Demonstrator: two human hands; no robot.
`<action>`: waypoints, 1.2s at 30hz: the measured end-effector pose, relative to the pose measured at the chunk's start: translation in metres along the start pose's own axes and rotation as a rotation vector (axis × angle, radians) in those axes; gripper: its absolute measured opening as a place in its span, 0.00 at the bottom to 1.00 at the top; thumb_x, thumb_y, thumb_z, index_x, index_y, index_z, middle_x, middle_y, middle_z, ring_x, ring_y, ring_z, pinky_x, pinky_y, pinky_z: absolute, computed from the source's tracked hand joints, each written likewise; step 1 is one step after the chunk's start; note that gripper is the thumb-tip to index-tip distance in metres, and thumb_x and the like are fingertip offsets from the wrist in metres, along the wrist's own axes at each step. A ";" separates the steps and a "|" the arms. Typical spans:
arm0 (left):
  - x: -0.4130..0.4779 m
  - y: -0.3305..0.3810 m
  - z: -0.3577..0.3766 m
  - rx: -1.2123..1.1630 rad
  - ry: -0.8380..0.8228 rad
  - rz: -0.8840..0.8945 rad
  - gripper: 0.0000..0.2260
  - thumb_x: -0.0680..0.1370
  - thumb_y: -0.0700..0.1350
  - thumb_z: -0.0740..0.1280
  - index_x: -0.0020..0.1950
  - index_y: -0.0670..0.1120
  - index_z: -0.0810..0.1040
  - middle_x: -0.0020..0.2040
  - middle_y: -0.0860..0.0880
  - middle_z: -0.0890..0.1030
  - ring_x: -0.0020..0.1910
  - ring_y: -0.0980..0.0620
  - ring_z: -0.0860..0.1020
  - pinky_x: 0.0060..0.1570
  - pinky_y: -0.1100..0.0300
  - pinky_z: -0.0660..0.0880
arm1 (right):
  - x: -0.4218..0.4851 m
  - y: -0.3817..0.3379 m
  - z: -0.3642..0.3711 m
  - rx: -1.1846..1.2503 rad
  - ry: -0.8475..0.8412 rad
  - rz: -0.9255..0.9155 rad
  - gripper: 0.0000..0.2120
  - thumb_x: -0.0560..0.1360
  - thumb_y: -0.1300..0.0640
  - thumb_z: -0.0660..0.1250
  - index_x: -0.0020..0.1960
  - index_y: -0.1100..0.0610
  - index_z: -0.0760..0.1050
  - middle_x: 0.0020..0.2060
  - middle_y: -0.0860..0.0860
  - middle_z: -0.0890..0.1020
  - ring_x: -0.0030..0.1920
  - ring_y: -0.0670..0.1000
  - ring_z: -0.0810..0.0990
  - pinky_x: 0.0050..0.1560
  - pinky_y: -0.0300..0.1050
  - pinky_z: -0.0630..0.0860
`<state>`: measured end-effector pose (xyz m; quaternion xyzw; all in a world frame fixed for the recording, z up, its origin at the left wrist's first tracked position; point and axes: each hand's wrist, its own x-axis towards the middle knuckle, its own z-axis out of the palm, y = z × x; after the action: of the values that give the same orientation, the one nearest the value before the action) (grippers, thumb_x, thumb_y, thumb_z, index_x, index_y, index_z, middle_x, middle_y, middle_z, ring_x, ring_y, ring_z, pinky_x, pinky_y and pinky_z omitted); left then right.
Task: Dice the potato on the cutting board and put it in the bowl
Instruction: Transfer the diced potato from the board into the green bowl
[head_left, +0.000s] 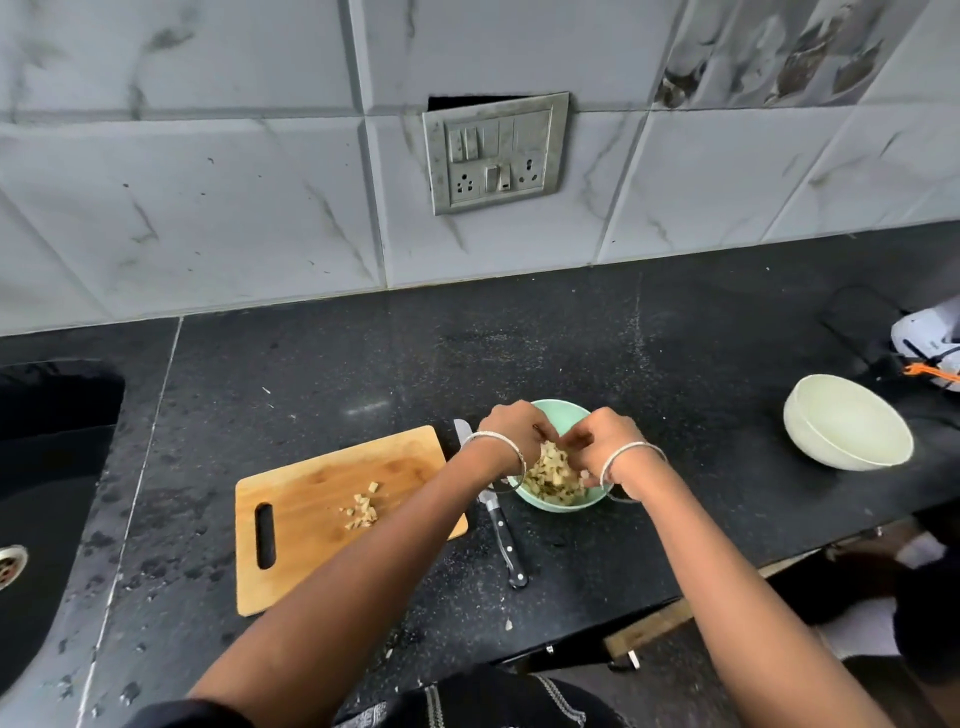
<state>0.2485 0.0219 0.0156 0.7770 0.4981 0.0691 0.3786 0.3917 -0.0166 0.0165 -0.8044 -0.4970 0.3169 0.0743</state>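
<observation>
I see both hands over the green bowl (558, 506), knuckles up, fingers curled down into it, hands close together. left hand (511, 431) over the bowl's left side, right hand (605, 441) over its right. can't tell from here whether either one is holding any pieces. most of the diced potato (553, 475) is heaped in the bowl. a small cluster of dice (362, 511) sits on the cutting board (311, 545), left of the bowl. knife (503, 535) lies flat on the counter (571, 353) between board and bowl, handle toward me. white bowl (847, 431) well off to the right, sink (47, 467) far left
</observation>
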 end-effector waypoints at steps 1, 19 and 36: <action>0.000 0.000 0.001 -0.010 0.047 -0.004 0.16 0.74 0.36 0.62 0.49 0.53 0.84 0.50 0.49 0.84 0.50 0.49 0.82 0.53 0.54 0.79 | -0.003 -0.003 0.000 -0.121 0.078 -0.020 0.12 0.72 0.63 0.69 0.49 0.49 0.85 0.52 0.56 0.83 0.51 0.59 0.82 0.57 0.52 0.79; -0.035 -0.055 -0.030 -0.415 0.274 -0.021 0.06 0.70 0.40 0.75 0.42 0.51 0.84 0.35 0.52 0.84 0.35 0.58 0.81 0.45 0.59 0.80 | -0.077 -0.035 0.053 0.139 0.029 -0.438 0.07 0.70 0.63 0.72 0.43 0.52 0.85 0.34 0.44 0.84 0.35 0.41 0.82 0.44 0.40 0.80; -0.149 -0.209 -0.050 -0.324 0.480 -0.522 0.11 0.73 0.39 0.66 0.41 0.55 0.81 0.37 0.49 0.83 0.38 0.46 0.82 0.46 0.50 0.80 | -0.047 -0.117 0.201 -0.251 -0.031 -0.794 0.25 0.80 0.57 0.63 0.74 0.61 0.63 0.76 0.59 0.59 0.77 0.59 0.54 0.77 0.55 0.55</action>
<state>-0.0005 -0.0300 -0.0468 0.5162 0.7360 0.2279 0.3739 0.1722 -0.0378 -0.0710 -0.5484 -0.8043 0.2125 0.0846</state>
